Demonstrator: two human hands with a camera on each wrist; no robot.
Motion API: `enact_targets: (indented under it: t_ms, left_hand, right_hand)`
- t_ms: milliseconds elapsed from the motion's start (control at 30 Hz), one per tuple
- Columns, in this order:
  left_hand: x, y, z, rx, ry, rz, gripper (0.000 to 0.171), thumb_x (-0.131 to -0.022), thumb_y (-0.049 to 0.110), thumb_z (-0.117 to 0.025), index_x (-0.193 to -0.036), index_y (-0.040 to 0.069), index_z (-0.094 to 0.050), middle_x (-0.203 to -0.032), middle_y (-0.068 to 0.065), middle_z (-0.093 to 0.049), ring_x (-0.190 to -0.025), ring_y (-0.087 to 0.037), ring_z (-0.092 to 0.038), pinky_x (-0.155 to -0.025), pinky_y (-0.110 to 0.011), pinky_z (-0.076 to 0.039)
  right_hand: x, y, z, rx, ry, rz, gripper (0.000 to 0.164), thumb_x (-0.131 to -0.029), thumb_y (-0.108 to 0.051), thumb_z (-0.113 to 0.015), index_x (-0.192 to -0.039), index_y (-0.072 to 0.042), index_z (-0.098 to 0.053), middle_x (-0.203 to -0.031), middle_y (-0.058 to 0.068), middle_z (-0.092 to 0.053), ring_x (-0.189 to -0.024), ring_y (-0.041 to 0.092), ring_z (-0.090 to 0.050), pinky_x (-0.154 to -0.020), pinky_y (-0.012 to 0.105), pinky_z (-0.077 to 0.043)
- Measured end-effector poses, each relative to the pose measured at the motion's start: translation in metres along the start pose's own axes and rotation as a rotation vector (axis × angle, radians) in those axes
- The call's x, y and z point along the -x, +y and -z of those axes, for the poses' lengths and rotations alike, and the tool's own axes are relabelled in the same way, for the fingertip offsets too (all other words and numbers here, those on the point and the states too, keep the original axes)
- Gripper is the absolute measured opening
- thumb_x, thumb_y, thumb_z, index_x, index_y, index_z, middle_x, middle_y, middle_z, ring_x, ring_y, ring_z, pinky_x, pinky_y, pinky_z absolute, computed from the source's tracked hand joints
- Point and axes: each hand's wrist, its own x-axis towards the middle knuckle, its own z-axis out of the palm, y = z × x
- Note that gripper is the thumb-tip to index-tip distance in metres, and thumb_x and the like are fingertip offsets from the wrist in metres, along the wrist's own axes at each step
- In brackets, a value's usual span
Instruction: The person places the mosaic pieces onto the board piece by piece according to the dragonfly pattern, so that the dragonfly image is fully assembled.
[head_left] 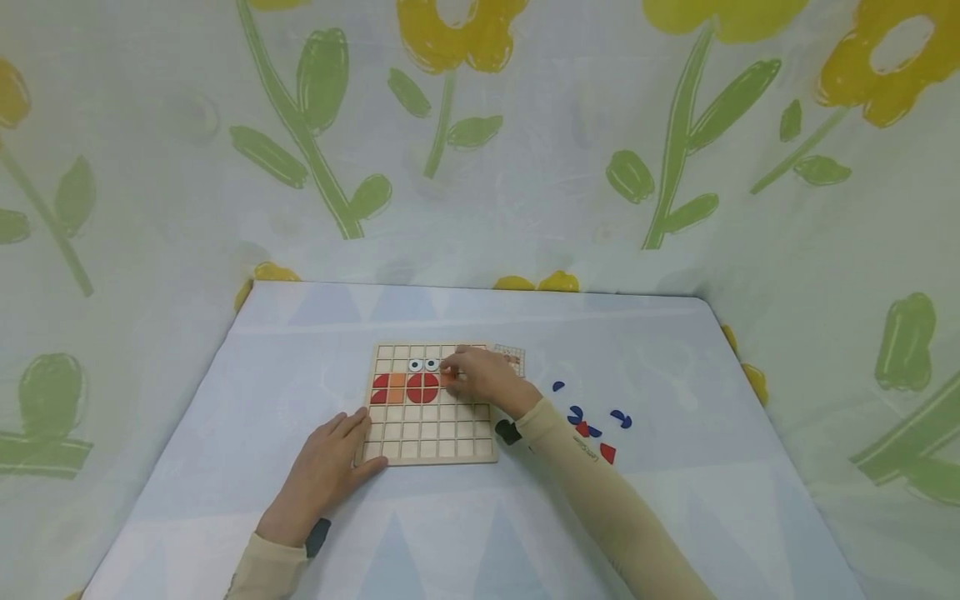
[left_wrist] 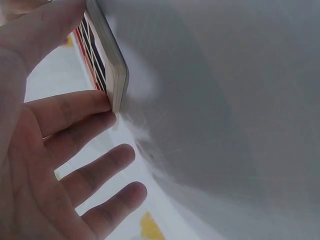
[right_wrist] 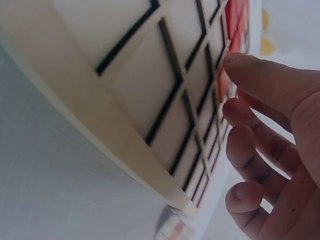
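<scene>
A wooden grid board (head_left: pixel 438 435) lies on the table in the head view. Red curved pieces (head_left: pixel 422 388) form a circle on it, below two round eye pieces (head_left: pixel 423 365). To the left are orange squares (head_left: pixel 396 387) beside more red pieces. My right hand (head_left: pixel 483 377) reaches over the board, thumb and forefinger pinching an orange tile (head_left: pixel 447 378) right of the circle; the hand partly covers it. My left hand (head_left: pixel 330 458) steadies the board's near left corner, thumb on the front edge and spread fingers (left_wrist: pixel 102 165) along the left side.
A small patterned card (head_left: pixel 512 357) lies by the board's far right corner, partly behind my right hand. Several loose blue pieces (head_left: pixel 622 419) and red pieces (head_left: pixel 607 452) are scattered right of the board. A flower-print cloth (head_left: pixel 547 167) hangs behind the table.
</scene>
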Motion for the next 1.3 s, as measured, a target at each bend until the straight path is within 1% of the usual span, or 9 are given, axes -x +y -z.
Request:
enact_targets:
  t_ms: [133,233,400,567,700,833,1000,1133,1300]
  left_hand:
    - [0.001,0.001,0.000,0.004,0.007,0.000,0.080,-0.085,0.044,-0.081,-0.142,-0.005,-0.054,-0.149,-0.020,-0.051,-0.134,-0.045,-0.047,-0.112,-0.059,-0.040]
    - [0.001,0.003,0.001,0.008,0.007,0.008,0.080,-0.085,0.044,-0.081,-0.143,-0.005,-0.054,-0.149,-0.019,-0.051,-0.135,-0.045,-0.047,-0.112,-0.059,-0.040]
    - [0.000,0.004,0.000,0.006,-0.007,0.023,0.082,-0.085,0.046,-0.081,-0.144,-0.004,-0.053,-0.150,-0.019,-0.050,-0.136,-0.045,-0.046,-0.113,-0.058,-0.039]
    - [0.001,0.003,-0.002,-0.005,-0.016,0.024,0.082,-0.085,0.046,-0.081,-0.143,-0.004,-0.053,-0.150,-0.019,-0.050,-0.136,-0.045,-0.046,-0.113,-0.058,-0.039]
    - [0.001,0.003,-0.001,0.000,-0.015,0.014,0.081,-0.085,0.046,-0.081,-0.143,-0.004,-0.054,-0.150,-0.019,-0.051,-0.136,-0.044,-0.046,-0.113,-0.058,-0.040]
    - [-0.001,0.004,0.002,-0.001,-0.013,0.012,0.080,-0.086,0.046,-0.080,-0.143,-0.004,-0.054,-0.150,-0.019,-0.051,-0.136,-0.044,-0.046,-0.114,-0.058,-0.039]
    - [-0.001,0.004,0.001,-0.004,-0.016,0.013,0.081,-0.085,0.046,-0.080,-0.143,-0.005,-0.054,-0.149,-0.019,-0.051,-0.136,-0.044,-0.046,-0.113,-0.058,-0.039]
    - [0.000,0.003,0.000,-0.003,-0.009,0.014,0.082,-0.084,0.046,-0.081,-0.142,-0.005,-0.054,-0.149,-0.019,-0.051,-0.135,-0.044,-0.047,-0.113,-0.058,-0.039]
    - [0.000,0.002,0.001,-0.004,-0.009,0.018,0.081,-0.085,0.046,-0.080,-0.143,-0.005,-0.054,-0.150,-0.019,-0.051,-0.135,-0.044,-0.047,-0.113,-0.058,-0.039]
  right_hand:
    - [0.013,0.003,0.014,-0.036,0.066,0.045,0.037,-0.097,-0.030,-0.071,-0.133,-0.021,-0.067,-0.113,-0.006,-0.067,-0.099,0.012,-0.062,-0.082,0.029,-0.056]
    - [0.030,0.010,0.029,-0.077,0.152,0.075,0.036,-0.097,-0.026,-0.071,-0.132,-0.021,-0.067,-0.112,-0.005,-0.068,-0.091,0.012,-0.062,-0.076,0.028,-0.056]
    - [0.068,0.032,0.048,-0.107,0.302,0.120,0.034,-0.096,-0.020,-0.073,-0.130,-0.020,-0.070,-0.108,-0.007,-0.069,-0.078,0.010,-0.057,-0.061,0.023,-0.052]
    - [0.108,0.058,0.051,-0.062,0.392,0.118,0.032,-0.093,-0.016,-0.076,-0.125,-0.020,-0.072,-0.105,-0.006,-0.070,-0.074,0.014,-0.059,-0.057,0.024,-0.049]
    - [0.138,0.077,0.044,-0.032,0.364,0.050,0.033,-0.091,-0.015,-0.078,-0.123,-0.020,-0.073,-0.106,-0.005,-0.071,-0.077,0.011,-0.058,-0.060,0.022,-0.051]
    - [0.166,0.096,0.039,-0.082,0.263,0.045,0.035,-0.089,-0.007,-0.078,-0.123,-0.016,-0.073,-0.110,-0.002,-0.071,-0.082,0.009,-0.056,-0.067,0.027,-0.056]
    - [0.194,0.112,0.032,-0.130,0.149,0.034,0.036,-0.088,-0.005,-0.079,-0.123,-0.014,-0.072,-0.112,-0.003,-0.070,-0.086,0.013,-0.058,-0.068,0.023,-0.052]
    - [0.207,0.117,0.022,-0.118,0.129,0.035,0.034,-0.087,-0.003,-0.079,-0.119,-0.014,-0.074,-0.112,-0.006,-0.070,-0.084,0.011,-0.058,-0.069,0.023,-0.053]
    - [0.212,0.120,0.011,-0.108,0.145,0.051,0.033,-0.085,0.000,-0.079,-0.113,-0.017,-0.077,-0.107,-0.009,-0.069,-0.079,0.005,-0.056,-0.069,0.021,-0.052]
